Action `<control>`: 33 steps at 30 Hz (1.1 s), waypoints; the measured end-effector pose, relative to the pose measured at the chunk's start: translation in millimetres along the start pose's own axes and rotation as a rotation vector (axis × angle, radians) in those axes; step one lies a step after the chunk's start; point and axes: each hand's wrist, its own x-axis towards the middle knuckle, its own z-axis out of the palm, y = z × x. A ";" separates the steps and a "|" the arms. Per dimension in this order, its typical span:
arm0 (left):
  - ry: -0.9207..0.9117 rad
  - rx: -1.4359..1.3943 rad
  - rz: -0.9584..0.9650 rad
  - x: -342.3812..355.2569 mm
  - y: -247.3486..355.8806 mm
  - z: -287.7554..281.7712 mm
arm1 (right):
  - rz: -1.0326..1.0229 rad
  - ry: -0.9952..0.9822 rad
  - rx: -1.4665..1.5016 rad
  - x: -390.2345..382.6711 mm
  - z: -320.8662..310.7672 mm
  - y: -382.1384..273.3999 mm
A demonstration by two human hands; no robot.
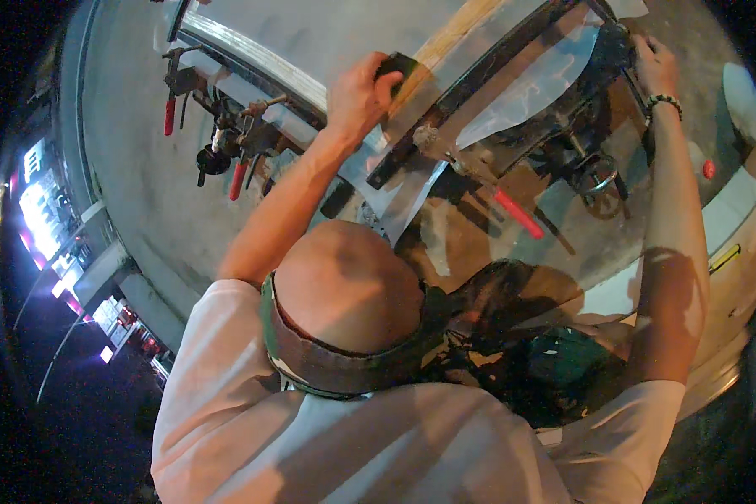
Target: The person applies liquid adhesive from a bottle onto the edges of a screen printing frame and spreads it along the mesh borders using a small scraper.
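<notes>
My left hand [363, 99] is closed around a dark block [405, 69], held against the light wooden strip [462, 29]. Beside that strip a long dark metal bar [479, 97] slants up to the right. My right hand [657, 69] is at the far right, its fingers curled at a dark metal part beyond the bar's upper end; what they grip is partly hidden. Between the bar and my right arm lies a clear plastic sheet [533, 88]. Below the bar's near end, a clamp with a red handle [519, 212] points toward me.
More red-handled clamps [238, 178] hang along a second metal rail [248, 67] at the left. A round metal handwheel [596, 175] stands below the sheet. My bare knee [349, 286] rises close in front. A small red object [709, 170] lies at the right.
</notes>
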 end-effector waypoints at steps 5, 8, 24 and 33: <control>-0.050 -0.071 -0.048 -42.0 -18.4 -1.6 | 0.049 -0.006 0.050 13.4 5.6 16.7; 0.078 -0.005 -0.094 -44.6 -30.4 -16.0 | -0.036 0.040 -0.006 13.6 10.1 18.9; 0.023 -0.093 0.092 14.4 6.3 10.7 | -0.026 -0.020 -0.247 8.7 -9.8 9.9; 0.117 -0.045 0.150 54.1 21.8 34.0 | 0.056 -0.090 -0.189 -11.6 -16.8 -25.4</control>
